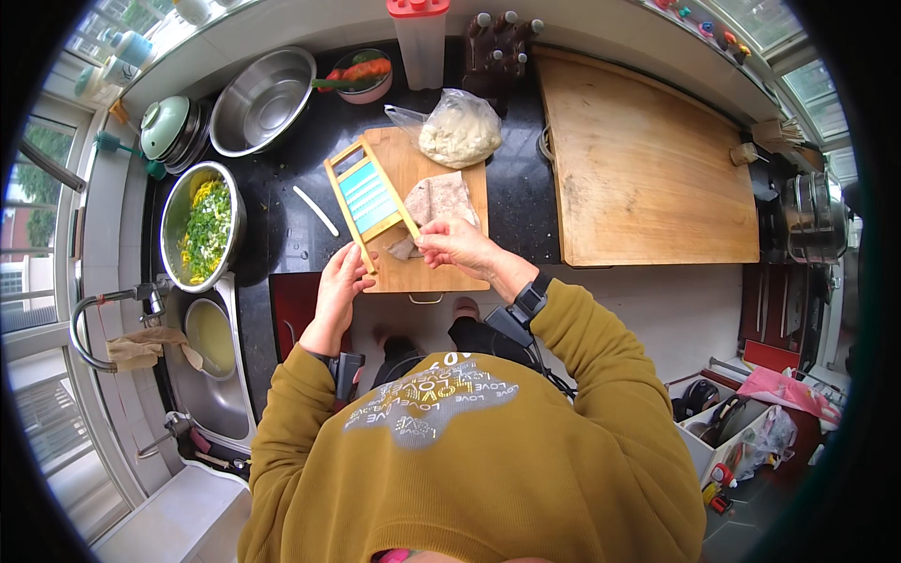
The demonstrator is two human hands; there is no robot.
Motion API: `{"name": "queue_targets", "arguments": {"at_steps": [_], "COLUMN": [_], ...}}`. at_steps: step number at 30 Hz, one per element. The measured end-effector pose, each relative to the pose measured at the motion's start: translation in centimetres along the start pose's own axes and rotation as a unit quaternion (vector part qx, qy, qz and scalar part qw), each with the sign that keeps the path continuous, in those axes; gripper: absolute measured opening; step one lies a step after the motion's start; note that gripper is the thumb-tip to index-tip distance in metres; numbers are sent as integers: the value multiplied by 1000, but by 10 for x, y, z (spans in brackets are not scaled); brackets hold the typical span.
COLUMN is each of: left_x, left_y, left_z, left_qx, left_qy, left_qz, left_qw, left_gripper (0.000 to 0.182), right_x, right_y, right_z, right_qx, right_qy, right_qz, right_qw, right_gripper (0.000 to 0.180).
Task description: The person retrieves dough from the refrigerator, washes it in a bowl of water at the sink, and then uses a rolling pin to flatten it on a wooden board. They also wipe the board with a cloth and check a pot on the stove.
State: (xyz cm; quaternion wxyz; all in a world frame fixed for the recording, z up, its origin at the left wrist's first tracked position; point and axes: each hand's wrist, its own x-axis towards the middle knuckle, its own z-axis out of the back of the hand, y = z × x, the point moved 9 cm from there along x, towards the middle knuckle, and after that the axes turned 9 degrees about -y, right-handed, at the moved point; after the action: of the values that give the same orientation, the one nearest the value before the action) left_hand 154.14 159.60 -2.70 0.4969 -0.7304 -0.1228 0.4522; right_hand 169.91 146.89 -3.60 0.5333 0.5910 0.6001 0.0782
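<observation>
A wooden-framed grater (368, 197) with a turquoise panel is held tilted over the left part of a wooden cutting board (461, 281). My left hand (343, 285) is at the lower end of its left rail; its exact grip is unclear. The lower end of the other rail is pinched in my right hand (454, 246). A crumpled, speckled cloth (440, 197) lies on the board beside the grater, partly behind my right hand. At the board's back sits a clear plastic bag (461, 134) holding a pale, lumpy mass. A thin white strip (317, 210) rests on the counter at left.
A metal bowl of chopped greens and yellow pieces (210, 229) stands left, near the sink (225, 415). Behind are an empty steel basin (264, 102), a bowl of vegetables (366, 88), a lidded plastic container (420, 49) and bottles (500, 42). A large wooden board (647, 162) lies right.
</observation>
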Motion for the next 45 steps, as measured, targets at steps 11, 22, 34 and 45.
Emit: {"name": "queue_targets", "arguments": {"at_steps": [11,22,34,45], "left_x": [40,51,67,88], "left_y": [-6,4,29,25], "left_z": [6,34,7,27], "left_qx": [-89,-71,-25,94], "left_qy": [-7,-13,-36,-93], "left_qz": [-77,-75,-76,-94], "left_qw": [993,995,996,987], "left_gripper": [17,20,25,28], "right_x": [-6,9,-100,-59], "right_y": [12,33,51,89], "right_z": [-10,18,132,94], "right_qx": [-130,-594,-142,-428], "right_qy": [-91,-302,-370,-275], "right_qz": [148,299,270,329], "right_qw": [976,683,877,796], "right_gripper": [25,38,15,31]}}
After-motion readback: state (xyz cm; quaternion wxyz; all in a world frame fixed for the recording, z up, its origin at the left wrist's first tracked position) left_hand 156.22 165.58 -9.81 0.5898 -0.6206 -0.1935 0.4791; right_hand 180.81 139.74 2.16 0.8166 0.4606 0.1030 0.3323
